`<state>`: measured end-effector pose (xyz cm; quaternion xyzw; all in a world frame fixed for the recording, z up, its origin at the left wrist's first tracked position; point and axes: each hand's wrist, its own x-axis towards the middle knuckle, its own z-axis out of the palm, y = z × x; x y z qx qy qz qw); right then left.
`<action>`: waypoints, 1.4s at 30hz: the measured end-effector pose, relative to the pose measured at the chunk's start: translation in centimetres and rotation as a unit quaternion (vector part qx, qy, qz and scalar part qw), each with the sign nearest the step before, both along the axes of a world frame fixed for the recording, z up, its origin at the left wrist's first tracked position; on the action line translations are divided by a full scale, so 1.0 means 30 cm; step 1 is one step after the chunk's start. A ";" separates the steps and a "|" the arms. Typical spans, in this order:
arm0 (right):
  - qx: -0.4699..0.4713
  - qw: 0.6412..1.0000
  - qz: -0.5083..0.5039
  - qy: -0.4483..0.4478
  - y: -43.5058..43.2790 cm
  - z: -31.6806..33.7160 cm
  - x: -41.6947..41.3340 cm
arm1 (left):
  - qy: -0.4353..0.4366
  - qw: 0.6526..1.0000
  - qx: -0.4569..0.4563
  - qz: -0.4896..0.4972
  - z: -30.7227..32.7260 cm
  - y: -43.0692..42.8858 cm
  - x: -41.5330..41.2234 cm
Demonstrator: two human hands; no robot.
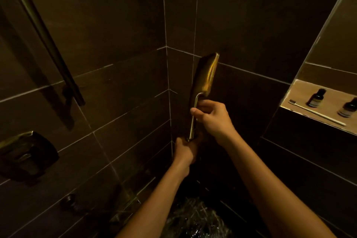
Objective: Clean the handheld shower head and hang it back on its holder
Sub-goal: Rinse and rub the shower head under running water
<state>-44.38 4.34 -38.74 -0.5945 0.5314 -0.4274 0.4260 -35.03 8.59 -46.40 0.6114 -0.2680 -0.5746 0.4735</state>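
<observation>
The handheld shower head (206, 72) is a flat chrome paddle on a thin metal handle, held upright in front of the dark tiled corner. My left hand (185, 150) grips the bottom end of the handle. My right hand (211, 117) is curled round the upper handle just under the head, thumb on the left side. The head's spray face is turned edge-on to me, towards the right. The shower rail (44, 40) runs diagonally down the left wall; I cannot make out the holder on it.
A chrome valve plate (25, 154) sits low on the left wall, with a small round knob (68, 199) below it. A wall niche (301, 91) at right holds two small dark bottles (316, 97) and a toothbrush (316, 112). Wet floor (195, 218) glistens below.
</observation>
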 end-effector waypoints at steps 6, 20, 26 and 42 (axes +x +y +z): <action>0.086 0.960 0.189 -0.190 -0.009 -0.013 -0.061 | 0.039 0.997 0.001 -0.073 0.014 0.004 -0.006; 0.010 0.998 0.057 0.022 -0.016 -0.014 -0.001 | 0.002 0.999 -0.027 -0.033 0.024 -0.007 0.018; 0.098 0.959 0.186 -0.189 -0.014 -0.008 -0.042 | 0.032 0.993 -0.019 -0.116 0.040 0.002 0.031; -0.010 0.983 0.126 -0.133 0.013 0.025 0.008 | 0.026 0.999 -0.009 -0.039 0.059 -0.002 0.039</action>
